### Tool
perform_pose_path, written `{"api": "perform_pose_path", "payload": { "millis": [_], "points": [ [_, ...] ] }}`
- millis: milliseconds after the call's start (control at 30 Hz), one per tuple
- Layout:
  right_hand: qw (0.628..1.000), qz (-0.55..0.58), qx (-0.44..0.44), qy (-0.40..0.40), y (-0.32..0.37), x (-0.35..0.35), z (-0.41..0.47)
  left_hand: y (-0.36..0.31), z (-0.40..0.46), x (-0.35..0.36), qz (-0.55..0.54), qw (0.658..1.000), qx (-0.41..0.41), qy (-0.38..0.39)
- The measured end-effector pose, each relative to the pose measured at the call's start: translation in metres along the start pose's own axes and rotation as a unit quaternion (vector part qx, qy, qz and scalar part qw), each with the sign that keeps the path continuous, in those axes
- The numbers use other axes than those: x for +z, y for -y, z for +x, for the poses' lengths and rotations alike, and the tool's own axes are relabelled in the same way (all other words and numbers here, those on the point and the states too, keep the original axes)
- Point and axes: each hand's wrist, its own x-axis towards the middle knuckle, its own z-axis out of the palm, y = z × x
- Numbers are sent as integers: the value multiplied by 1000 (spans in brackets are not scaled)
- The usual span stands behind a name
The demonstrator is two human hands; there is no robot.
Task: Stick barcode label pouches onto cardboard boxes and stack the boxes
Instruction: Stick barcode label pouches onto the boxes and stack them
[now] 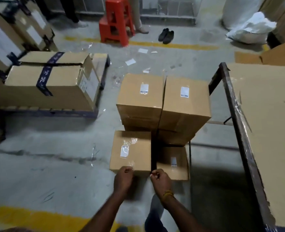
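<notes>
A small cardboard box (135,158) sits lowest and nearest in a group of boxes, with a clear barcode label pouch (124,150) stuck on its top. My left hand (123,180) grips its near edge, fingers curled over it beside a scrap of clear film (131,163). My right hand (160,180) curls its fingers around the box's near right corner. Beside it lies another labelled box (180,171). Behind them stand two taller stacked boxes (138,113) (188,114), each with a pouch on top.
A table topped with cardboard (264,123) runs along the right. Large boxes with blue tape (54,82) rest on a pallet at the left. Red stools (116,20), shoes (166,36), a white sack (250,29) and a person's legs are at the back. Paper scraps litter the floor.
</notes>
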Motion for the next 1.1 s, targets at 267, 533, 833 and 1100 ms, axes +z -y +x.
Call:
{"api": "perform_pose_path", "payload": {
  "millis": [267,533,833,1100],
  "points": [
    [996,-87,-10,25,-20,39,126,3,125,37,110,991,23,-70],
    [986,-161,-38,4,-46,89,198,50,223,58,257,956,56,-126],
    [995,-67,-31,71,-70,120,230,78,266,57,246,956,32,-155],
    [997,-63,-32,-22,-53,99,174,65,206,31,161,968,76,-178]
  ]
}}
